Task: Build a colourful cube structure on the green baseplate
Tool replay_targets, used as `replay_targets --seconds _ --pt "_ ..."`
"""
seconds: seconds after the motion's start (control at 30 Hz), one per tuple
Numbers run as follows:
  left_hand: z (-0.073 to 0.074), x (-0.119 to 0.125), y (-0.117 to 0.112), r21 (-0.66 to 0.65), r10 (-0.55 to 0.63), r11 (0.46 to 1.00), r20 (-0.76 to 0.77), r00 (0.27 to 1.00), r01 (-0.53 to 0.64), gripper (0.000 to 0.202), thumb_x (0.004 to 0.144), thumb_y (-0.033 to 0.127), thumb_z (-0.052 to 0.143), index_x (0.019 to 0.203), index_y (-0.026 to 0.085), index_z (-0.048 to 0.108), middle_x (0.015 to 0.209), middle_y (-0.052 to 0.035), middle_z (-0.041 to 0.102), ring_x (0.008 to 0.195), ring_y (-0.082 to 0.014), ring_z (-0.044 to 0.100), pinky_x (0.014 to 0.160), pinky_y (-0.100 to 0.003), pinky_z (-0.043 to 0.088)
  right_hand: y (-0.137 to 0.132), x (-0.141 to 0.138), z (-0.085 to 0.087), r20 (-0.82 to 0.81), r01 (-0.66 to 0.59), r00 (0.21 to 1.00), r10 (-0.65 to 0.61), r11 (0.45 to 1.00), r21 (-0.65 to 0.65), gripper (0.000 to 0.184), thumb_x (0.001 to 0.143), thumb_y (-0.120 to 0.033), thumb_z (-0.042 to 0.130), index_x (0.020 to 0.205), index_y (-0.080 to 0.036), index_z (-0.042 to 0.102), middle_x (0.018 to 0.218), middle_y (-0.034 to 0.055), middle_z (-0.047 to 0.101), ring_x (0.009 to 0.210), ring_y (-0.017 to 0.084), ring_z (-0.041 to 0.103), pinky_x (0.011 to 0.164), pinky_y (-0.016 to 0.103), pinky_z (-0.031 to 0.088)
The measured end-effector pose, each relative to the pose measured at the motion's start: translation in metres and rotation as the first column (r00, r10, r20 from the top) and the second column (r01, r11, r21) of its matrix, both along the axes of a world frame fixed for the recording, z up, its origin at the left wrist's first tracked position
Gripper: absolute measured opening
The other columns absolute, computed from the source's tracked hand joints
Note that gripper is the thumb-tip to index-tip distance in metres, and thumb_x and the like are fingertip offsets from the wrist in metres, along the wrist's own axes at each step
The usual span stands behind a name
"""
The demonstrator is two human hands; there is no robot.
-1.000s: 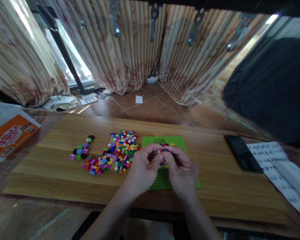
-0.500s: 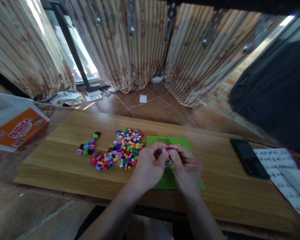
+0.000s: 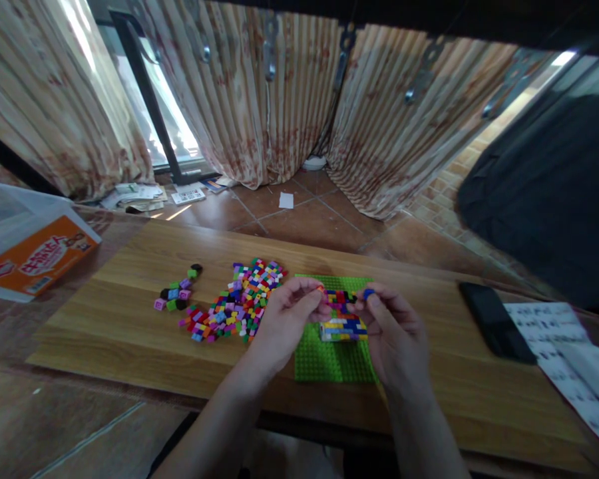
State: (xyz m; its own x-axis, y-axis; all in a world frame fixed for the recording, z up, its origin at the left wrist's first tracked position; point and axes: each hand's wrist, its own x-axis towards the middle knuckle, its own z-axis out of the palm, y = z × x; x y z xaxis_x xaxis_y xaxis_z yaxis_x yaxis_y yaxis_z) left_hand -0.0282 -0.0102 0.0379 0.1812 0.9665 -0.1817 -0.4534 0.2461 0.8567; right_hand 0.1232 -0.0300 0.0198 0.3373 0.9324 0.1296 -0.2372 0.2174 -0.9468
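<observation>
My left hand point(image 3: 293, 317) is closed in a pinch on a small orange-red brick point(image 3: 320, 289), above the left part of the green baseplate point(image 3: 324, 362). Between thumb and fingers of my right hand point(image 3: 394, 326) is a blue brick point(image 3: 368, 293). Between and below the hands, a multicoloured brick structure point(image 3: 343, 328) stands on the baseplate; the hands cover its sides in part. Left of my left hand spreads a pile of loose coloured bricks point(image 3: 252, 296).
A few separate bricks point(image 3: 172, 293) lie farther left on the wooden table point(image 3: 114, 319). A black phone point(image 3: 496, 322) and printed paper point(image 3: 544, 319) lie at the right. A translucent box with an orange label point(image 3: 37, 256) stands at the far left.
My hands have moved apart, the left one leftward and the right one rightward. The brick structure between them now shows, and so does the blue brick in my right fingers.
</observation>
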Motion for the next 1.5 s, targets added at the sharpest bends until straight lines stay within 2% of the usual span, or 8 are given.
replay_targets --seconds 0.2,0.43,0.53,0.8,1.03,1.27,1.37,1.5 --pt "0.006 -0.007 0.004 -0.148 0.027 0.989 0.095 0.995 -0.013 0.021 0.072 0.034 0.069 0.074 0.015 0.061 0.071 0.0002 0.060 0.057 -0.0076 0.053 0.047 -0.018 0.040 -0.001 0.004 -0.005 0.018 0.010 1.000 -0.009 0.999 -0.041 0.017 0.079 -0.025 0.071 0.096 -0.026 0.074 0.081 0.0003 0.072 0.071 0.013 0.066 0.069 0.031 0.056" --pt "-0.004 -0.004 0.005 -0.093 -0.044 0.995 -0.241 0.970 0.022 0.018 0.070 0.031 0.069 0.066 0.016 0.060 0.054 0.0063 0.046 0.044 -0.0041 0.031 0.044 -0.020 0.019 -0.001 0.018 -0.006 0.343 0.058 0.939 -0.014 0.991 -0.118 0.022 0.078 -0.032 0.071 0.099 -0.025 0.074 0.093 0.0031 0.073 0.080 0.017 0.069 0.076 0.035 0.057" --pt "-0.008 -0.002 0.006 -0.028 -0.054 0.999 -0.368 0.928 0.047 0.016 0.074 0.031 0.065 0.069 0.016 0.064 0.054 0.0057 0.047 0.046 -0.0061 0.031 0.046 -0.022 0.021 -0.003 0.017 -0.004 0.477 0.082 0.879 0.001 0.985 -0.152 0.027 0.083 -0.036 0.066 0.104 -0.021 0.072 0.079 0.0027 0.072 0.071 0.017 0.069 0.068 0.033 0.058" --pt "-0.015 -0.002 0.008 0.060 -0.053 0.994 -0.505 0.861 0.096 0.015 0.078 0.027 0.060 0.071 0.015 0.066 0.058 0.0043 0.052 0.052 -0.0086 0.037 0.052 -0.023 0.029 -0.004 0.012 -0.002 0.581 0.057 0.813 0.045 0.986 -0.157 0.025 0.088 -0.041 0.058 0.100 -0.019 0.063 0.083 0.0044 0.073 0.066 0.017 0.069 0.061 0.031 0.057" --pt "-0.023 0.000 0.010 0.116 -0.082 0.976 -0.592 0.802 0.185 0.014 0.078 0.019 0.056 0.076 0.014 0.069 0.066 0.0006 0.061 0.061 -0.0116 0.049 0.058 -0.024 0.035 -0.004 0.016 -0.003 0.799 -0.010 0.600 -0.034 0.999 0.049 0.019 0.091 -0.035 0.058 0.090 -0.024 0.073 0.099 0.0051 0.067 0.093 0.019 0.064 0.081 0.034 0.052" --pt "-0.024 0.000 0.009 0.152 -0.075 0.966 -0.616 0.784 0.211 0.017 0.079 0.021 0.055 0.075 0.014 0.070 0.066 -0.0002 0.063 0.061 -0.0125 0.052 0.058 -0.024 0.038 -0.002 0.017 -0.011 0.877 -0.018 0.478 -0.045 0.998 0.061 0.016 0.088 -0.036 0.062 0.090 -0.030 0.077 0.106 0.0061 0.062 0.104 0.024 0.055 0.092 0.044 0.046" --pt "-0.024 0.000 0.010 0.158 -0.066 0.965 -0.632 0.772 0.212 0.017 0.079 0.020 0.055 0.074 0.015 0.070 0.066 -0.0005 0.064 0.062 -0.0129 0.054 0.059 -0.024 0.039 -0.002 0.017 -0.013 0.887 -0.023 0.460 -0.028 0.999 0.043 0.013 0.086 -0.036 0.065 0.087 -0.033 0.078 0.113 0.0052 0.061 0.110 0.026 0.052 0.096 0.048 0.042" --pt "-0.023 0.002 0.009 0.173 -0.057 0.961 -0.638 0.768 0.215 0.017 0.080 0.019 0.055 0.072 0.015 0.070 0.068 -0.0006 0.066 0.066 -0.0135 0.057 0.062 -0.024 0.041 0.000 0.016 -0.017 0.849 0.023 0.529 -0.018 1.000 0.007 0.011 0.083 -0.036 0.067 0.083 -0.034 0.078 0.116 0.0048 0.062 0.114 0.027 0.051 0.099 0.051 0.039"
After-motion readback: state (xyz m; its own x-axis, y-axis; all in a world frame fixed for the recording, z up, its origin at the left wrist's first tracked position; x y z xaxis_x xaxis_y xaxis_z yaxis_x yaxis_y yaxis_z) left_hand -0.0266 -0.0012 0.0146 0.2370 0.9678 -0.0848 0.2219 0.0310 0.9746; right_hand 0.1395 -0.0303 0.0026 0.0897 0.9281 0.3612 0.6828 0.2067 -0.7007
